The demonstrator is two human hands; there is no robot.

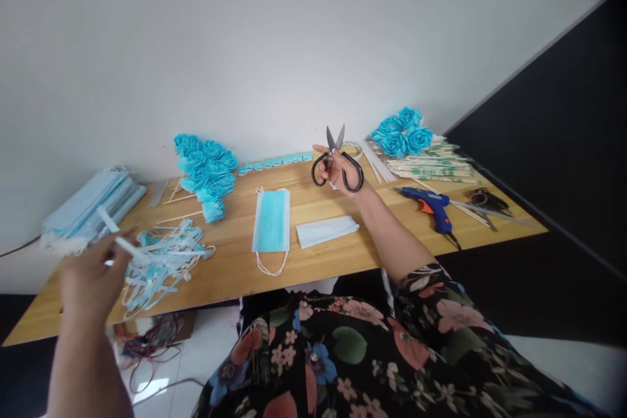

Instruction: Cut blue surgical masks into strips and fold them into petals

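Up beyond the right edge of the flat face mask [272,222], which lies on the wooden counter [225,274], the scissors [331,138] are held upright in the right hand [339,174], blades parted in a V, that grip set around their black handles. Left of the mask, the left hand [95,271] has a narrow grip, pinching a thin white strip [108,219] well apart from the blades. Just right of the mask lies a folded white piece [327,232]. Left of it, close to the left hand, a tangle of pale blue strips and ear loops [161,261] spreads toward the near edge; farther left is a stack of masks [95,202]. Behind the mask runs a row of small blue rolls [277,162], while a cluster of blue flowers [208,173] sits behind it to the left. Well to the mask's right are a blue hot-glue gun [431,204] with an orange trigger and, farther back, more blue blooms [402,132] beside a pile of wrapped sticks [435,166]. Beyond everything on the counter rises a pale wall [274,46].
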